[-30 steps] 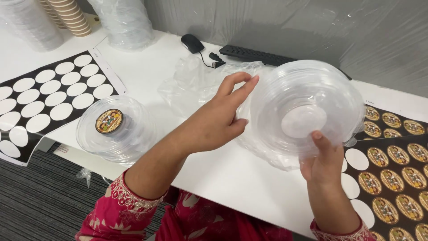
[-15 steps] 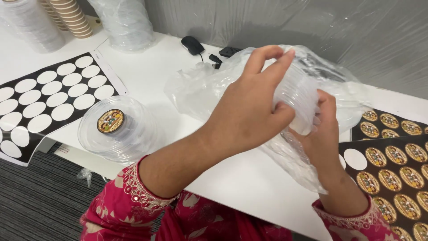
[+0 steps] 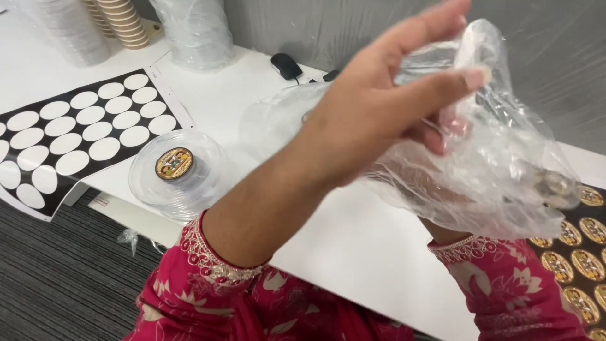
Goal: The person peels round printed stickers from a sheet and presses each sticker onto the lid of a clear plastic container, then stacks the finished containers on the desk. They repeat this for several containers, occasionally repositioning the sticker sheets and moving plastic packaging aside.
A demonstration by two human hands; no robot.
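Head view: the left hand (image 3: 379,120) is up in front of the camera, its fingers (image 3: 470,76) curled onto a crumpled clear plastic bag (image 3: 499,170), thumb and forefinger pinching the film near its top. The right hand sits almost wholly hidden under the bag; only its red patterned sleeve (image 3: 505,284) shows, so whether it grips cannot be told. The bag hangs in the air above the white counter (image 3: 341,246), clear of everything. The step in hand looks like working the wrapper, perhaps with clear lids inside, though the blur hides the contents. The next move probably calls for a steady pinch and a firm hold from below, since the film is slack and slippery.

For room: a stack of clear lids topped with a round gold sticker (image 3: 174,163) rests near the counter's front edge, close to the left forearm, so a dropped elbow could nudge it. The peeled black sticker sheet (image 3: 82,132) overhangs the edge at left. A sheet of gold stickers (image 3: 577,252) lies at right. The middle counter is open.
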